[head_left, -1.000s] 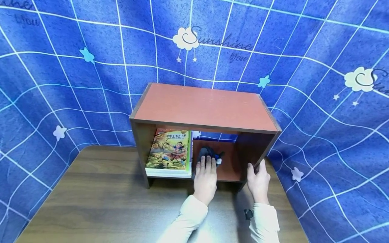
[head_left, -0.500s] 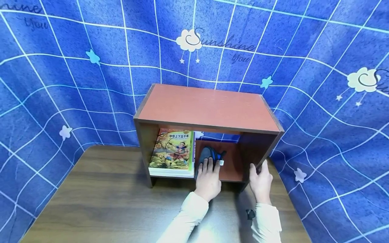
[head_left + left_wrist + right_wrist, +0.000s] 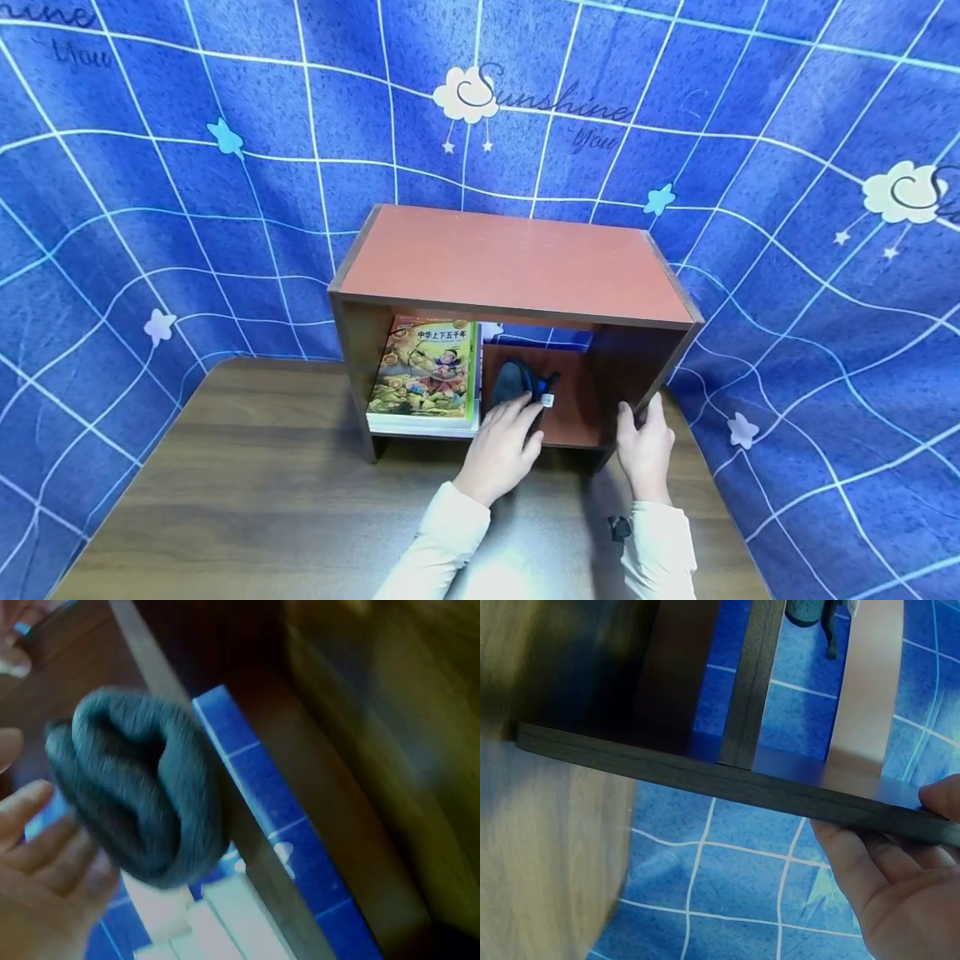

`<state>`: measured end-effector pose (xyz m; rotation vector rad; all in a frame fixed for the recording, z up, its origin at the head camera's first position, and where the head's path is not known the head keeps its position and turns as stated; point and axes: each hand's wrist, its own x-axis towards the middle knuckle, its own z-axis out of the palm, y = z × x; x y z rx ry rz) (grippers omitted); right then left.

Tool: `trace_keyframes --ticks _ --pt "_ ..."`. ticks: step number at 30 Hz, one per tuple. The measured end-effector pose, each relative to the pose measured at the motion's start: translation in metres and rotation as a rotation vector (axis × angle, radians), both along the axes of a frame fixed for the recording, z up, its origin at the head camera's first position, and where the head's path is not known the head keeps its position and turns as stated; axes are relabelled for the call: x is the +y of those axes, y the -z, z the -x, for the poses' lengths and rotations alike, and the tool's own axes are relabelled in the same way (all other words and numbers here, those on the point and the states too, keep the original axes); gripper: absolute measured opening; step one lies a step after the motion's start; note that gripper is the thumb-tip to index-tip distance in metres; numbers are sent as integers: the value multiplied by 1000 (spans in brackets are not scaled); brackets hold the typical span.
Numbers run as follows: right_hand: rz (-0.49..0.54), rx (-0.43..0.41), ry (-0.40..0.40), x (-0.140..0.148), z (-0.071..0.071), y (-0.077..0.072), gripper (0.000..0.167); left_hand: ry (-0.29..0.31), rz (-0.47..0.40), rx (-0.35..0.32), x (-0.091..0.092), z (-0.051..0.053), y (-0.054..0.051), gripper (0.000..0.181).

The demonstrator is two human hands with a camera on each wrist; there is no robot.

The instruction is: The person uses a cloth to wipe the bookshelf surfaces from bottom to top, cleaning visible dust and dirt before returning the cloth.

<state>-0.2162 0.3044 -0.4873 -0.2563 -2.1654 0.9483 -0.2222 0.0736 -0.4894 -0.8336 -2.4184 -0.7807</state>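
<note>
In the head view a rolled dark grey-blue cloth item with a blue trim, a black strap and a white tag lies inside a small bookshelf, right of the books. My left hand reaches over its near end, fingers extended and thumb apart. The left wrist view shows the roll's folded end close up, with my left fingers beside it. My right hand grips the front edge of the bookshelf's right side panel, thumb inside and fingers outside.
A stack of books with a colourful cover fills the bookshelf's left part. The bookshelf stands on a wooden table. Blue curtain with white grid lines hangs behind and at both sides.
My left hand has turned and shifted from on top of the roll toward its near end, uncovering more of it. My right hand stays on the side panel.
</note>
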Motion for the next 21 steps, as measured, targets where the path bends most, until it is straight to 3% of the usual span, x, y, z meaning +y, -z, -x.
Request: trace_keyframes --ticks 3,7,9,12,15,18,21 --pt "-2 3 4 1 0 0 16 65 -153 147 -13 2 -10 31" --pt "-5 2 -6 0 1 0 16 106 -358 400 -46 7 -32 32" --pt "-6 6 -13 -1 1 0 16 70 -442 498 -69 11 -43 32" --pt "-9 12 -18 -2 1 -1 16 -54 -581 598 -106 18 -54 26" --pt "-14 17 -25 -1 1 -1 16 -203 -723 553 -139 23 -57 23" --pt "-13 20 -30 -1 0 -2 16 -287 -793 384 -165 29 -54 40" --pt "-4 10 -29 0 -1 -2 16 -307 -735 173 -183 37 -49 54"
